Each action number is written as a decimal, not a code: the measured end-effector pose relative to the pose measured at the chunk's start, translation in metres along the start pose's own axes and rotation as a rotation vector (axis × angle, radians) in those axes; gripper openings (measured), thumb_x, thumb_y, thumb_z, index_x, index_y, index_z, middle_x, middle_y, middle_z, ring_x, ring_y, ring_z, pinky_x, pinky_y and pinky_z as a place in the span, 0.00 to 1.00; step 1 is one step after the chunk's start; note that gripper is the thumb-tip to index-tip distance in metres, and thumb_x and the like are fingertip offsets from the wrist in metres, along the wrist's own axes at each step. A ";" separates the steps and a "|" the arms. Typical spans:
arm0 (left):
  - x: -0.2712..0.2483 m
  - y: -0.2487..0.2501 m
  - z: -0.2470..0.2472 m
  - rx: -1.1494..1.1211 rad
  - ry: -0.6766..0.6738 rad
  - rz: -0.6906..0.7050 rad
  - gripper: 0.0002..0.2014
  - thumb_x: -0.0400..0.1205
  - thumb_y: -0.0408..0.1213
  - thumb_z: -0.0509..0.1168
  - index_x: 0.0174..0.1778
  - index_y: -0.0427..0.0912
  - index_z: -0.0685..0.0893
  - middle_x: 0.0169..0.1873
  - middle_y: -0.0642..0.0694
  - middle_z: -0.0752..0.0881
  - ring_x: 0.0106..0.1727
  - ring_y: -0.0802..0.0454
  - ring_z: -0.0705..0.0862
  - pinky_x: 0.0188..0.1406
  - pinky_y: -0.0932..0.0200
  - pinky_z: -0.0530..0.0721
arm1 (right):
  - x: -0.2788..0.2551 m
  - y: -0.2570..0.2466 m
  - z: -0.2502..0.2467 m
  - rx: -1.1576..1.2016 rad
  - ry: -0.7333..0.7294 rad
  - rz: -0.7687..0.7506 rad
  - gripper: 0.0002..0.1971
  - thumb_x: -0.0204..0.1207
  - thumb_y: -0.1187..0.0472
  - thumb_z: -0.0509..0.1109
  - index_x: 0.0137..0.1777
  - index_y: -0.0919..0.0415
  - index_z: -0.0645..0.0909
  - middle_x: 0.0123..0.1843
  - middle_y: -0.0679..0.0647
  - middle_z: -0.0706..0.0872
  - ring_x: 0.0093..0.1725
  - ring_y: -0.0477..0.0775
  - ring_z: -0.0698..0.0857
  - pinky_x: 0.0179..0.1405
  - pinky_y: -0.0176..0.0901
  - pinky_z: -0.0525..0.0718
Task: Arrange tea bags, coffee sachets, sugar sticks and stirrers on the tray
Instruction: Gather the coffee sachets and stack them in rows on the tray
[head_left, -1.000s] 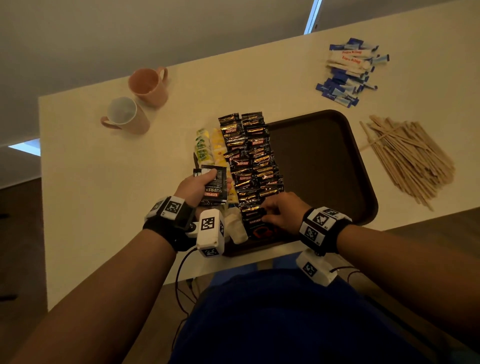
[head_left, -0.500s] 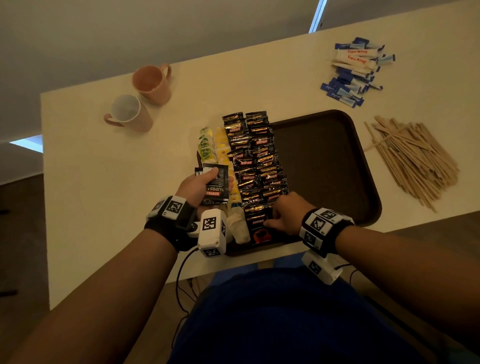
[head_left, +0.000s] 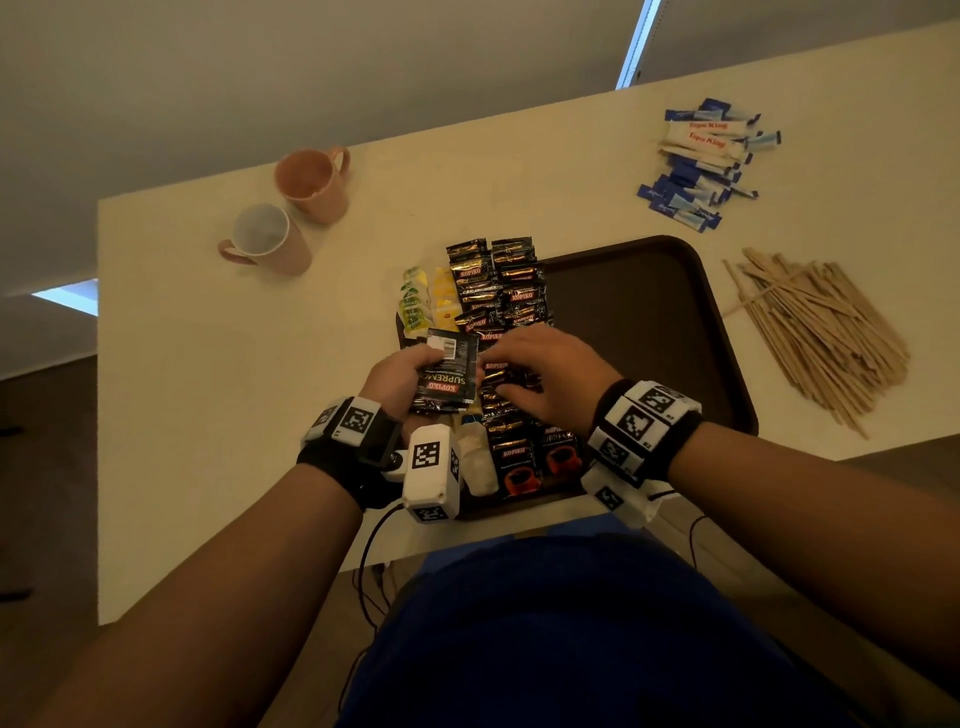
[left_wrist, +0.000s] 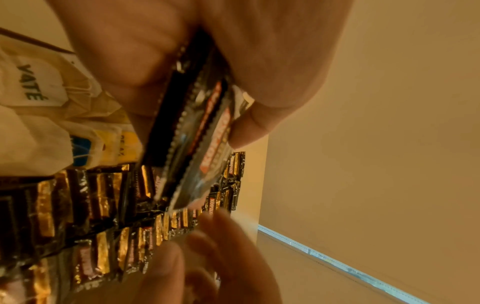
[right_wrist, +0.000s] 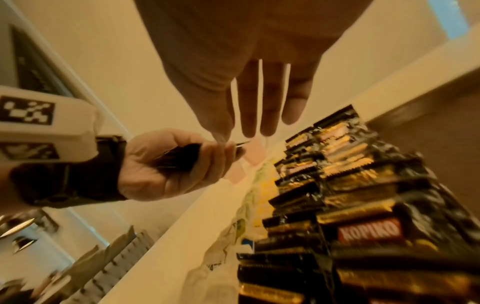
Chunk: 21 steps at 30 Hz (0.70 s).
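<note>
My left hand (head_left: 415, 371) grips a small stack of black coffee sachets (head_left: 448, 375) above the tray's left edge; the left wrist view shows the stack (left_wrist: 197, 144) pinched between thumb and fingers. My right hand (head_left: 501, 371) hovers just right of that stack with straight fingers (right_wrist: 255, 111) and holds nothing. Two rows of coffee sachets (head_left: 498, 291) fill the left part of the dark brown tray (head_left: 649, 312). Tea bags (head_left: 421, 301) line the tray's left edge. Sugar sticks (head_left: 701, 161) and wooden stirrers (head_left: 815, 332) lie on the table, off the tray.
Two pink mugs (head_left: 311, 182) (head_left: 265, 239) stand at the table's far left. The tray's right half is bare brown surface. The table's near edge runs just below the tray, and cables hang under it.
My right hand has left the near end of the sachet rows and moved up and left to the stack in my left hand. The left hand has lifted slightly.
</note>
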<state>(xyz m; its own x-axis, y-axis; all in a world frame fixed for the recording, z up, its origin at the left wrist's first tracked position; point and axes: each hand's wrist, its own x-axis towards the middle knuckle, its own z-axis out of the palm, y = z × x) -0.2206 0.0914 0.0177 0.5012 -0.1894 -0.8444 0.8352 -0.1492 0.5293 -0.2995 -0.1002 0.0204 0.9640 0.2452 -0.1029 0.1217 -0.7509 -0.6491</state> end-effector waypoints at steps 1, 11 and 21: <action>0.001 0.001 -0.001 0.095 0.005 0.035 0.13 0.84 0.41 0.63 0.58 0.37 0.84 0.56 0.32 0.89 0.46 0.40 0.89 0.47 0.47 0.86 | 0.002 -0.002 0.000 -0.043 0.022 -0.074 0.22 0.72 0.60 0.78 0.67 0.55 0.83 0.62 0.53 0.84 0.62 0.54 0.81 0.62 0.47 0.79; -0.008 0.007 0.003 0.016 -0.047 0.045 0.13 0.87 0.38 0.57 0.54 0.32 0.80 0.27 0.40 0.89 0.23 0.47 0.87 0.17 0.62 0.82 | 0.010 -0.005 0.000 -0.226 0.114 -0.307 0.13 0.73 0.58 0.75 0.57 0.58 0.89 0.54 0.58 0.86 0.53 0.61 0.83 0.46 0.59 0.86; -0.009 0.008 0.008 0.094 -0.027 0.106 0.08 0.87 0.39 0.64 0.53 0.37 0.82 0.25 0.48 0.89 0.23 0.54 0.88 0.17 0.65 0.81 | 0.009 -0.005 -0.009 -0.170 0.107 -0.358 0.16 0.75 0.53 0.67 0.55 0.60 0.90 0.58 0.59 0.89 0.60 0.63 0.85 0.58 0.58 0.85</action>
<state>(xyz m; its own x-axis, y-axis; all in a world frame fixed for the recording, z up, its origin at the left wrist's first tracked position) -0.2202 0.0843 0.0296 0.5780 -0.2351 -0.7814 0.7523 -0.2173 0.6219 -0.2891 -0.0994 0.0293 0.8717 0.4508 0.1921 0.4827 -0.7227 -0.4946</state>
